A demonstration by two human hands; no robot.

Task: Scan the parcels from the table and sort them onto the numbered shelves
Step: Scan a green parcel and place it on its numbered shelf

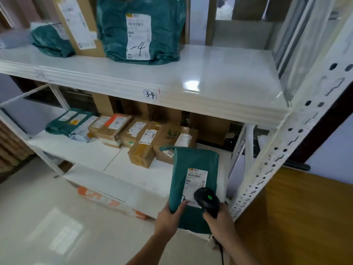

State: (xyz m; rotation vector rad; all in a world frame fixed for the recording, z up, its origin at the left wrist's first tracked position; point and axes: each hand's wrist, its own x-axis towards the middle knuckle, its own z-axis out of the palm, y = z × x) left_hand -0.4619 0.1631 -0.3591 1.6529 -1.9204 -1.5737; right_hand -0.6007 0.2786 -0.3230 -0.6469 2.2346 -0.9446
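Green parcel (193,180) in left hand (170,217); right hand (219,219) grips scanner (207,200).

- Upper shelf (219,77) lies bare right of the big green bag (141,29); its left part is crowded with parcels
- Lower shelf (80,152): cardboard boxes (141,138) fill the back and middle, front left strip bare
- Perforated upright (286,150) bars the right side

A glossy pale tiled floor (47,217) is reflecting the light, and a brown wooden panel (298,217) is standing beside it.
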